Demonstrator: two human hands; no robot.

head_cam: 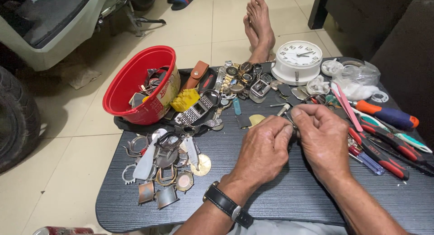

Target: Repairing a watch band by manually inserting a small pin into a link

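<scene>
Most of the small metal part (289, 119) at the centre of the frame is hidden between the two hands, so its shape cannot be told; only a thin silvery sliver shows between the fingertips. The left hand (264, 149), with a black-strapped wristwatch (228, 208), is closed and pinching it from the left, and the right hand (323, 137) is closed and gripping it from the right, above the dark table (271, 194). At upper left, a red bowl (135, 83) tilts on its side, holding loose watch pieces. A white alarm clock (297, 61) stands at upper right.
</scene>
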